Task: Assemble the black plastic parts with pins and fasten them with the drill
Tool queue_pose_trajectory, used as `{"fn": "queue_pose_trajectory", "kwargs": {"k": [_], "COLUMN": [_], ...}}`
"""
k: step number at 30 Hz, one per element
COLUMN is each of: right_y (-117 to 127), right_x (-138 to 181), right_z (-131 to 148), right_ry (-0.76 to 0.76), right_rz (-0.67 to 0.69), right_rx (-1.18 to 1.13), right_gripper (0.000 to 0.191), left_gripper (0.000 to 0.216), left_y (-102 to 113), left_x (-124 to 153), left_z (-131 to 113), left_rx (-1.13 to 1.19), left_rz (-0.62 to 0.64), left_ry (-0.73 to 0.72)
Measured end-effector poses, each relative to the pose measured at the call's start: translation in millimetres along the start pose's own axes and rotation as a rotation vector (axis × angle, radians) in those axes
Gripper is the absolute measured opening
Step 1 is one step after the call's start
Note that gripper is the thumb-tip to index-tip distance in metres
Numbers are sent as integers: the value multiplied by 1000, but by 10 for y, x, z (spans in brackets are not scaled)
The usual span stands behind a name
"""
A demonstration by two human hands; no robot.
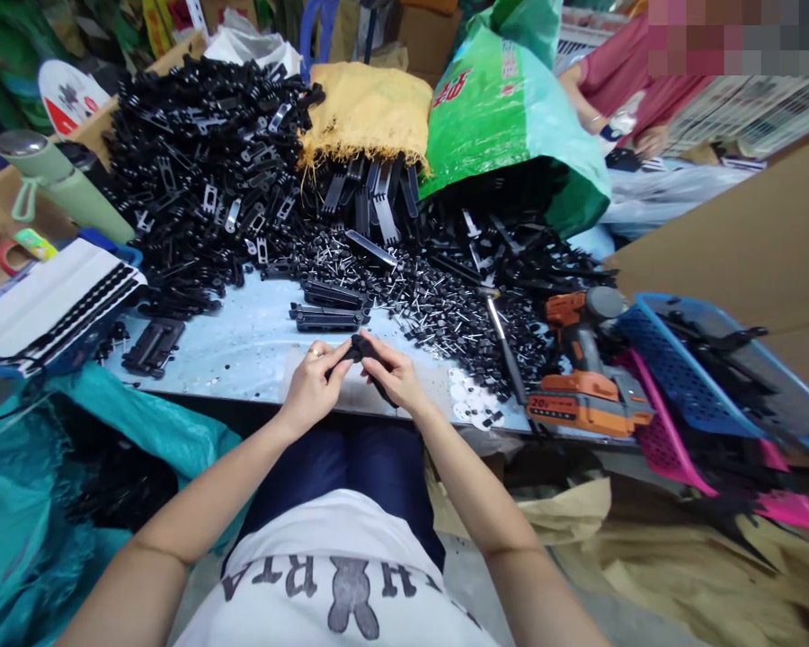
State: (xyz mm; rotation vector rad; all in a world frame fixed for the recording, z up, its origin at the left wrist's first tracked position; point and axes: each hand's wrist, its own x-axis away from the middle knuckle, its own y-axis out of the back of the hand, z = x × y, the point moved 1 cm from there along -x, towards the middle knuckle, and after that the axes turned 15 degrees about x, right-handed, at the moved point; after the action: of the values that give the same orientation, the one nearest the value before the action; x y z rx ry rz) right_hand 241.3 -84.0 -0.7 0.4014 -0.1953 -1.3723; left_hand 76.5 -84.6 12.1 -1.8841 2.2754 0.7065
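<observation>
At the front edge of the table, my left hand (316,382) and my right hand (395,373) meet around a small black plastic part (360,349). Fingers and thumbs of both hands press on it, and a dark end sticks out below the right fingers. Its exact kind is not clear. Just beyond my hands lie several long black plastic pieces (330,305) side by side. Behind them spreads a heap of small black-headed pins with pale shafts (431,305). A hammer (502,337) lies to the right of that heap.
A large pile of black plastic parts (208,171) fills the back left. An orange cordless drill (590,377) stands right, beside a blue basket (701,359). A yellow sack (370,108) and green sack (492,117) lie behind. A green bottle (67,184) stands left. Another person's hand (649,142) shows far right.
</observation>
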Motion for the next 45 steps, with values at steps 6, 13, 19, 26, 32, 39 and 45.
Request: {"fn": "queue_pose_trajectory", "kwargs": {"k": [6,13,19,26,32,39,45], "right_y": [-117,-173,459,1704,2174,2391,2396], "right_x": [54,74,-267,-1020,-1463,-1691,-1485], "right_z": [101,42,-259,-727,-904,-1192,-820], "right_ry": [118,193,152,-213,-576,-743,-533], "right_rz": [-220,-250,-114,-389,-575,-493,-492], "right_rx": [169,269,611,1152,1386,1518,1617], "right_gripper": [52,55,45,41,49,45,37], "left_gripper": [33,32,47,38,29,29,31], "left_y": [-227,-184,-267,-339,-290,-303,-204], "left_x": [22,-56,166,-178,-192,-52,-30], "left_z": [-159,-75,210,214,121,203,178], "left_rx": [49,80,-168,-612,-785,-814,-680], "left_rz": [-352,-178,-48,693,707,686,618], "left_ry": [-116,-162,108,-260,-226,-177,-121]}}
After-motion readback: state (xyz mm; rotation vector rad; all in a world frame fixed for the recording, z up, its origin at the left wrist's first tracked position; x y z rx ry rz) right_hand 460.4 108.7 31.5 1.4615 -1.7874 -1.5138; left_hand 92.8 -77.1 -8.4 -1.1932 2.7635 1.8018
